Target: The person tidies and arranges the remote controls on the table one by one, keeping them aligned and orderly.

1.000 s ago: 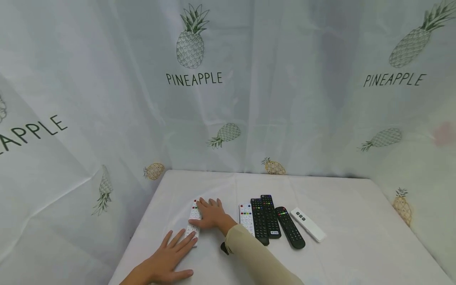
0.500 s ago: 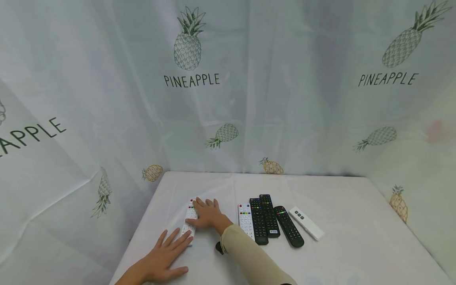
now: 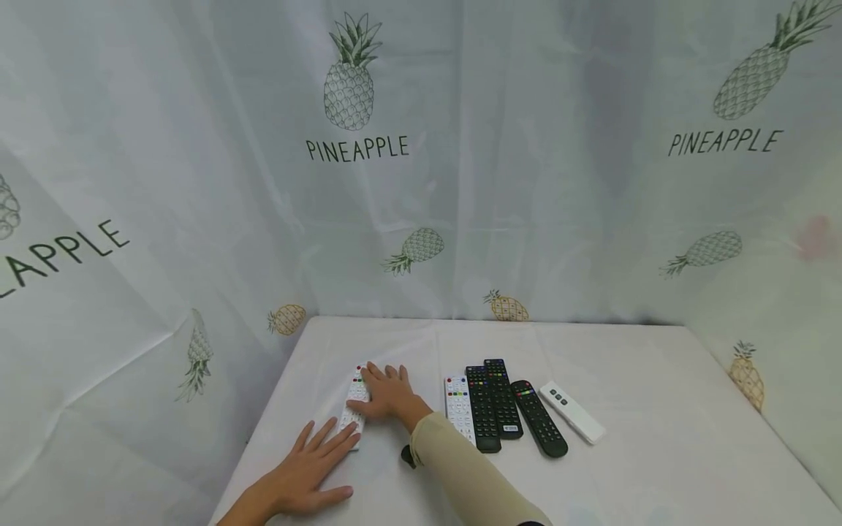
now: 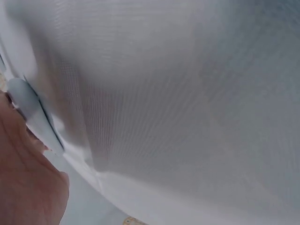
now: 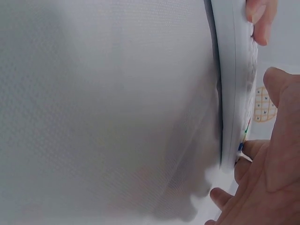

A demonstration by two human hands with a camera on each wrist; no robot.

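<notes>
A white remote [image 3: 356, 403] with coloured buttons lies at the left of the white-clothed table [image 3: 658, 438]. My right hand [image 3: 388, 394] rests flat over its right side with the fingers stretched forward. My left hand [image 3: 316, 467] lies flat on the cloth, and its fingertips touch the remote's near end. In the right wrist view the remote [image 5: 232, 93] is seen edge-on, with my right hand [image 5: 267, 187] beside it. The left wrist view shows only part of my left hand [image 4: 23, 187], the remote's end [image 4: 28, 108] and cloth.
To the right stand side by side a small white remote [image 3: 457, 405], two black remotes [image 3: 482, 409] [image 3: 503, 398], a third black one [image 3: 539, 427] and a slim white one [image 3: 569, 413]. Pineapple-print curtains close off the back and sides.
Both hands and the white remote stay nearly where they were; only the head view shifts slightly.
</notes>
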